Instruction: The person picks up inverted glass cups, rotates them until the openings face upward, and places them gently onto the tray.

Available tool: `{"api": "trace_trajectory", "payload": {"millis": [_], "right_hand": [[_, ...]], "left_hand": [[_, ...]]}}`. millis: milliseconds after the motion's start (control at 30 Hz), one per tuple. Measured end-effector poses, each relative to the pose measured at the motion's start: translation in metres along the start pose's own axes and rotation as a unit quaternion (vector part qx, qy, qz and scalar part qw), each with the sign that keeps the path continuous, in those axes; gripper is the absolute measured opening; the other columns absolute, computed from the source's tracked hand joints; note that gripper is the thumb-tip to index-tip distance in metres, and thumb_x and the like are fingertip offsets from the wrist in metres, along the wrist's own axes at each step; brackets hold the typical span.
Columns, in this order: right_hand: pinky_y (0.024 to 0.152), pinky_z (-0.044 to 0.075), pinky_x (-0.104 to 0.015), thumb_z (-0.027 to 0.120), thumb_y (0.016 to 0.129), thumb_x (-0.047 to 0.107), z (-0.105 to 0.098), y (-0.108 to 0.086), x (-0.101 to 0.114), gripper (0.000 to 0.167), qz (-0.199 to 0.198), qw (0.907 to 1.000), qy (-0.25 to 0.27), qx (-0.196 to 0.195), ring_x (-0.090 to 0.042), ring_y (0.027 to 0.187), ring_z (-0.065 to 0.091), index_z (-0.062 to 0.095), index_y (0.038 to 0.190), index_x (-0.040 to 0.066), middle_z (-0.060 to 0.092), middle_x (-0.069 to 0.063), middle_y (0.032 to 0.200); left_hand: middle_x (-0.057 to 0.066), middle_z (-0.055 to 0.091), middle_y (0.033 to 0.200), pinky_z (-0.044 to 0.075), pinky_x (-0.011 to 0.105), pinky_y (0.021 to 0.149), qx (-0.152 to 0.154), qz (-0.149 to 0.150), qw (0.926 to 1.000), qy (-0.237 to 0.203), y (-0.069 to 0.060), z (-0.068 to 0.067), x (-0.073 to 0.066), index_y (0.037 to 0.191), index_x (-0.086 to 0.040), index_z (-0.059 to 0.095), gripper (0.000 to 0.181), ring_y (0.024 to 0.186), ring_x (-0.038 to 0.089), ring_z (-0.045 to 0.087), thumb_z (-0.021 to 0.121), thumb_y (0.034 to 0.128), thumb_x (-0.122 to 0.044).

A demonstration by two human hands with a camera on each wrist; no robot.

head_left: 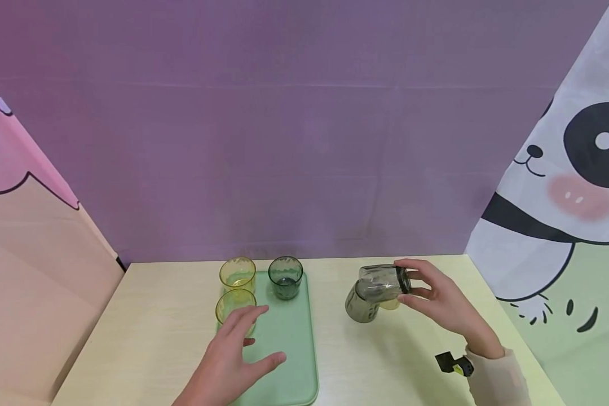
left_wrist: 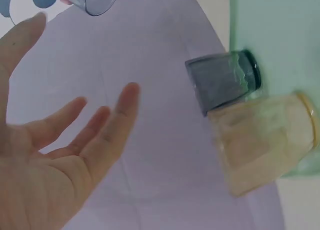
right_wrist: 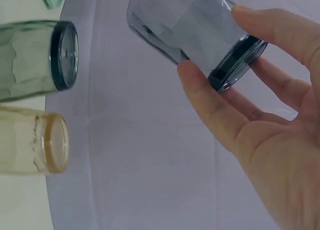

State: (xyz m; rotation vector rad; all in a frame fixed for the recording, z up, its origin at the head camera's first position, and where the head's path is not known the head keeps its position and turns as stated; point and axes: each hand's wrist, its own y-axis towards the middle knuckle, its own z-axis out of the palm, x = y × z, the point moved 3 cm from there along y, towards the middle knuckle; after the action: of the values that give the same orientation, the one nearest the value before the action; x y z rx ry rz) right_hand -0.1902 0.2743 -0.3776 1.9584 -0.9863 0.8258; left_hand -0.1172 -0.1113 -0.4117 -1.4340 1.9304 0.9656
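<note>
My right hand grips a clear grey glass by its thick base, with fingertips and thumb around it. That glass lies tilted on its side in the air, mouth pointing left. Just below it, a second grey glass and a yellow glass, partly hidden, stand mouth down on the table. My left hand hovers over the green tray, fingers spread and holding nothing. Beside its fingertips is a yellow glass, partly covered by the hand in the head view. Another yellow glass and a dark grey-green glass stand upright behind it.
A pale wooden table carries everything. Purple cloth rises behind its far edge. Printed cloths flank it, a pink one on the left and one with a panda on the right.
</note>
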Motion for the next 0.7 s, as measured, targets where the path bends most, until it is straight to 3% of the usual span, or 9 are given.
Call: {"api": "trace_trajectory", "payload": {"millis": [100, 233, 500, 700], "right_hand": [[0.086, 0.057, -0.037, 0.073, 0.087, -0.008, 0.004, -0.001, -0.002, 0.061, -0.004, 0.9991, 0.042, 0.009, -0.022, 0.116, 0.058, 0.047, 0.142, 0.0, 0.048, -0.016, 0.137], [0.083, 0.058, -0.04, 0.071, 0.088, -0.01, 0.009, -0.002, -0.004, 0.062, -0.003, 0.9961, 0.086, 0.021, -0.023, 0.115, 0.06, 0.044, 0.143, -0.003, 0.047, -0.018, 0.137], [0.082, 0.058, -0.042, 0.07, 0.086, -0.013, 0.019, -0.005, -0.008, 0.062, 0.001, 0.9891, 0.145, 0.027, -0.022, 0.114, 0.061, 0.045, 0.141, -0.001, 0.05, -0.014, 0.135], [0.084, 0.058, -0.039, 0.071, 0.087, -0.011, 0.029, -0.007, -0.008, 0.061, 0.016, 0.9865, 0.16, 0.027, -0.024, 0.115, 0.061, 0.046, 0.141, 0.002, 0.051, -0.012, 0.135]], "left_hand": [[-0.012, 0.047, 0.137, 0.055, 0.025, 0.087, 0.001, -0.003, 0.9976, -0.07, 0.004, 0.003, 0.003, 0.141, -0.029, 0.052, 0.076, 0.117, 0.014, 0.054, 0.09, 0.0751, -0.033], [-0.01, 0.049, 0.137, 0.055, 0.028, 0.089, 0.003, -0.021, 0.9879, -0.154, 0.007, 0.005, 0.008, 0.139, -0.033, 0.052, 0.073, 0.124, 0.016, 0.052, 0.09, 0.0757, -0.033], [-0.002, 0.048, 0.14, 0.056, 0.032, 0.089, 0.002, -0.01, 0.972, -0.235, 0.01, 0.008, 0.013, 0.14, -0.03, 0.051, 0.072, 0.127, 0.02, 0.052, 0.088, 0.0786, -0.023], [0.004, 0.043, 0.143, 0.056, 0.037, 0.089, 0.004, 0.025, 0.9546, -0.297, 0.012, 0.011, 0.012, 0.144, -0.023, 0.048, 0.074, 0.128, 0.019, 0.051, 0.084, 0.0816, -0.009]]}}
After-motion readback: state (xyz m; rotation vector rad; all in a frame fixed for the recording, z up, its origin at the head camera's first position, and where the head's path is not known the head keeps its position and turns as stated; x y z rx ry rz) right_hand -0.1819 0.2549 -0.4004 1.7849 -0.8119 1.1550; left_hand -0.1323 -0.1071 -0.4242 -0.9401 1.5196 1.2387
